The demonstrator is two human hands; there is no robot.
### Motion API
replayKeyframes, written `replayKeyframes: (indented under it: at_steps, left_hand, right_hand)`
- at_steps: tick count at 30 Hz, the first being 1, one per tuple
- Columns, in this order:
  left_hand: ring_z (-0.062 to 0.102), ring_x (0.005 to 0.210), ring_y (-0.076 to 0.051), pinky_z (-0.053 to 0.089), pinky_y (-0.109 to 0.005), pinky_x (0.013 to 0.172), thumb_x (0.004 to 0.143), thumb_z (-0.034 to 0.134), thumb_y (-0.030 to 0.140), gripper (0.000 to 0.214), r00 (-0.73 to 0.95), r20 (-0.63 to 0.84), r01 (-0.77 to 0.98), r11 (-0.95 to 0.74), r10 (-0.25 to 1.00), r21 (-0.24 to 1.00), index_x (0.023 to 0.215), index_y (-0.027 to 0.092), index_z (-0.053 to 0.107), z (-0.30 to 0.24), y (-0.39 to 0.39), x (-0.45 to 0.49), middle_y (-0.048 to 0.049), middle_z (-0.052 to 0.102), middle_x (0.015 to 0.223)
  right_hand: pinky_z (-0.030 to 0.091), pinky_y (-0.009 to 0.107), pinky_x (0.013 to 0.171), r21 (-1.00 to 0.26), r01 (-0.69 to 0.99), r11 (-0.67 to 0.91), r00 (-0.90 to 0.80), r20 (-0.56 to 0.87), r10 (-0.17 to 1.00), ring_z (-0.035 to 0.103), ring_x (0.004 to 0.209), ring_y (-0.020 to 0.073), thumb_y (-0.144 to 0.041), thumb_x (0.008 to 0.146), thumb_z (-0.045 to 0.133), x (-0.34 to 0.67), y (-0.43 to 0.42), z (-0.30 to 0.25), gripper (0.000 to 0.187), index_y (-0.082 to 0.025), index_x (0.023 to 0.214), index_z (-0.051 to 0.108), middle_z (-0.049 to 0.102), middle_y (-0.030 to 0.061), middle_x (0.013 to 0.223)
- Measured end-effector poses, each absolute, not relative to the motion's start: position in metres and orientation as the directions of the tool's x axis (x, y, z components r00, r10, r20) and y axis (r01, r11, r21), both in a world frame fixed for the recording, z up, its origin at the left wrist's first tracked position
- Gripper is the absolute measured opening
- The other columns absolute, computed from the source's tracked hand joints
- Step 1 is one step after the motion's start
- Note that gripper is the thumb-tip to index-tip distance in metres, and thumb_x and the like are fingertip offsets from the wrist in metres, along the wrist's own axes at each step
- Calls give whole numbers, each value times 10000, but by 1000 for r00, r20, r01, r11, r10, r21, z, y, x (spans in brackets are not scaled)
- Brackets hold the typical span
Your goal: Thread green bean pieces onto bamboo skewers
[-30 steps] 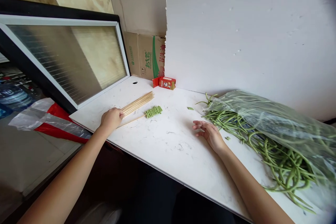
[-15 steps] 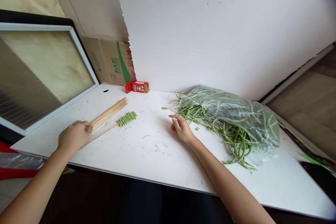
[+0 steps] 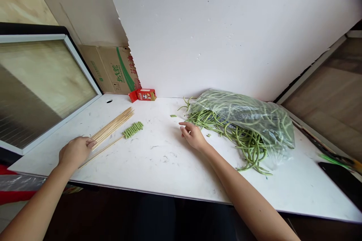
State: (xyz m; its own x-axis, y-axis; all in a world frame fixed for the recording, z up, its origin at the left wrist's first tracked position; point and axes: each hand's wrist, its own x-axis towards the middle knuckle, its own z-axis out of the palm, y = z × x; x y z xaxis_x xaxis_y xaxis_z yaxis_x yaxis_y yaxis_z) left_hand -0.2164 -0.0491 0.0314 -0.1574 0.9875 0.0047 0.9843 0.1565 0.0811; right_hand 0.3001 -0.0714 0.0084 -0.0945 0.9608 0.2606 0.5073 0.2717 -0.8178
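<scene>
My left hand (image 3: 75, 152) is closed at the near end of a bundle of thin bamboo skewers (image 3: 113, 126), its fingertips pinched on them. Just right of the bundle, one skewer lies with a row of short green bean pieces (image 3: 133, 130) threaded crosswise on its far end. My right hand (image 3: 192, 135) hovers low over the table's middle, index finger stretched out and the others loosely bent, with nothing visible in it. A small cut bean piece (image 3: 173, 116) lies just beyond it. Long green beans (image 3: 250, 147) spill from a clear plastic bag (image 3: 249, 111) to its right.
The white table (image 3: 158, 173) backs onto an upright white board (image 3: 203, 41). A red small box (image 3: 146, 94) and a cardboard carton (image 3: 111, 69) stand at the back left. A framed glass panel (image 3: 45, 83) leans at left; a black flat object (image 3: 339, 184) lies at right.
The whole view has shifted slightly as the head turned. Both hands keep nearly the same places relative to the skewers and beans.
</scene>
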Motion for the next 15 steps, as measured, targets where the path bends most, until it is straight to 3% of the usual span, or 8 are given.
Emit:
replayKeyframes:
  at_steps: [8, 12, 15]
  left_hand:
    - [615, 816, -229, 388, -292, 711, 1008, 384, 314, 374, 1, 57, 987, 9, 998, -163, 868, 180, 703, 41, -54, -200, -74, 707, 979]
    - [646, 845, -263, 441, -335, 742, 1006, 359, 298, 394, 36, 67, 985, -24, 997, -171, 818, 172, 682, 40, -55, -201, -116, 710, 962]
    - [662, 898, -291, 482, -366, 781, 1003, 353, 314, 394, 30, 125, 990, -13, 992, -137, 904, 153, 699, 36, -56, -208, -145, 712, 1005]
  right_hand:
    - [459, 286, 652, -791, 540, 288, -119, 267, 956, 627, 644, 166, -426, 1048, 491, 299, -72, 9, 390, -167, 1254, 697, 695, 13, 728]
    - [472, 293, 674, -774, 560, 297, -113, 284, 952, 624, 644, 166, -408, 1040, 513, 298, -74, 13, 365, -178, 1247, 708, 715, 16, 739]
    - [499, 305, 715, -749, 581, 319, -107, 318, 942, 655, 695, 180, -394, 1028, 550, 297, -69, 16, 332, -186, 1221, 723, 739, 35, 794]
